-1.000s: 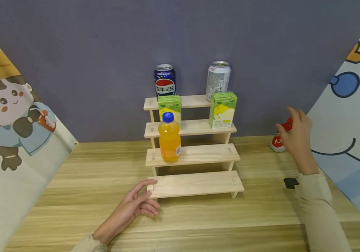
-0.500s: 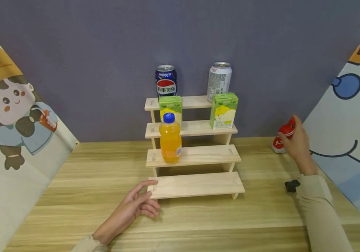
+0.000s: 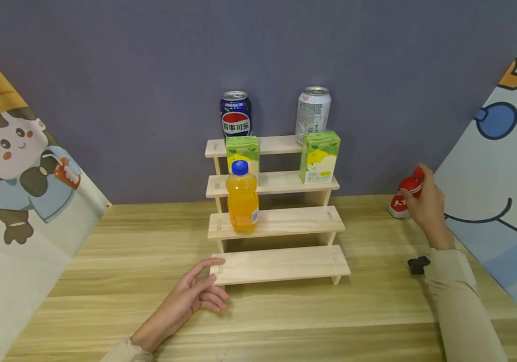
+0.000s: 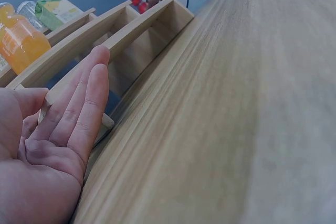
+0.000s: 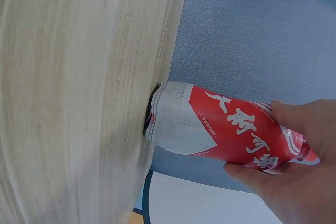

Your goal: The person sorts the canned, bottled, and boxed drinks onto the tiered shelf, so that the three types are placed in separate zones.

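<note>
In the head view my right hand (image 3: 427,206) grips a red and white cola bottle (image 3: 399,203) around its upper part. The right wrist view shows the bottle (image 5: 231,129) slightly tilted, its base at the tabletop, with thumb and fingers on opposite sides. My left hand (image 3: 195,289) holds the left end of the lowest step of a wooden stepped shelf (image 3: 281,265); up close, the left hand (image 4: 63,140) has its thumb at the board's corner and several fingers stretched along it. An orange drink bottle (image 3: 243,201) with a blue cap stands on the second step from below.
Two green juice cartons (image 3: 320,158) stand on the third step. The top step bears a blue Pepsi can (image 3: 236,115) and a white can (image 3: 313,114). A small black object (image 3: 418,265) shows by the right sleeve. A grey wall (image 3: 159,110) rises behind, with printed panels at both sides.
My right hand has come down onto the red bottle and closed around its upper part. The left hand stays at the shelf's end. The bottle stays in about the same place.
</note>
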A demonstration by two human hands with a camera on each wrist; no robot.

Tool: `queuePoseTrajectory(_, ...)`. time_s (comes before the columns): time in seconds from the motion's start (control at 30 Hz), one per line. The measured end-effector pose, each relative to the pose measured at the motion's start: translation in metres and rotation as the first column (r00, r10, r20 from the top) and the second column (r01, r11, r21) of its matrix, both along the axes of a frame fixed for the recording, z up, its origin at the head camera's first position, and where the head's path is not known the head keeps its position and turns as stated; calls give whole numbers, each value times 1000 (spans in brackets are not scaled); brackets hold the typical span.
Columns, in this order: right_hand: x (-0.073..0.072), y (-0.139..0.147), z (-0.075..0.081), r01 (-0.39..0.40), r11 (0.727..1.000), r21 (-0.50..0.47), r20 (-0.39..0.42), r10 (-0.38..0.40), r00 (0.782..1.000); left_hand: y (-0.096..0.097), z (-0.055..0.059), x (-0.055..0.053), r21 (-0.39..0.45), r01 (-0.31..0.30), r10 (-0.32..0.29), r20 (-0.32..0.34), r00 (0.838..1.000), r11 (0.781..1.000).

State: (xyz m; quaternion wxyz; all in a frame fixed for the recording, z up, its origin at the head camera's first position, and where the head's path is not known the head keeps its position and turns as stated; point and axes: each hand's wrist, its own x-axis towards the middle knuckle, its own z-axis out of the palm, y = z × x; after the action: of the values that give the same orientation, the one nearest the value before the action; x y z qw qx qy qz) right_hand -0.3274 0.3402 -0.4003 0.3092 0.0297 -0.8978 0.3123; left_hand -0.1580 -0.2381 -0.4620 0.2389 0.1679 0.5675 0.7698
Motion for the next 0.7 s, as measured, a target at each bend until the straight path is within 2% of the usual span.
queuePoseTrajectory(0.17, 1, -4, 0, 4, 1000, -25, -23, -4, 1000, 1, 1, 0, -22, -28, 28, 17, 999, 999)
queuePoseTrajectory(0.27, 2, -9, 0, 0, 1000, -24, -48, -1, 999, -1, 1, -1, -22, -26, 26, -3, 1000, 999)
queuePoseTrajectory(0.47, 7, -13, -1, -12, 1000, 24, -113, 15, 994, -2, 2, 0, -20, -3, 2, -19, 1000, 1000)
queuePoseTrajectory(0.7, 21, -13, 4, -33, 996, 88, -172, 48, 984, -1, 1, 1, -16, 8, -8, -25, 1000, 1000)
